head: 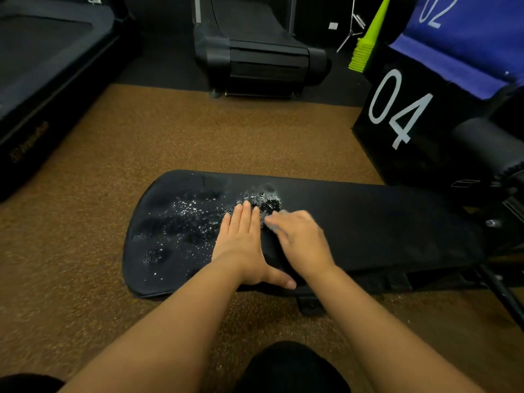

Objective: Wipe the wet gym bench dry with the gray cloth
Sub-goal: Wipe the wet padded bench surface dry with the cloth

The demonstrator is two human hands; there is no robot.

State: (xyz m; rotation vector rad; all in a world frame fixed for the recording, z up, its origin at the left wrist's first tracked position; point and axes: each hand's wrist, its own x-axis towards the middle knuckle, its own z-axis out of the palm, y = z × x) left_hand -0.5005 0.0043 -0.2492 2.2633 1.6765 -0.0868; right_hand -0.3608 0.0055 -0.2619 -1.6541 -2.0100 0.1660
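Hands (241,239) (302,239) flat on bench (368,222)

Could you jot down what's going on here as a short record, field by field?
Place: gym floor with brown rubber matting
Bench: black padded bench, lying low across the view
Wet area: droplets over the bench's left end
Dry area: right part looks dry
Left hand: left hand flat on the pad, fingers spread
Right hand: right hand blurred; gray cloth hard to make out
Nearby: black box marked 04, treadmill
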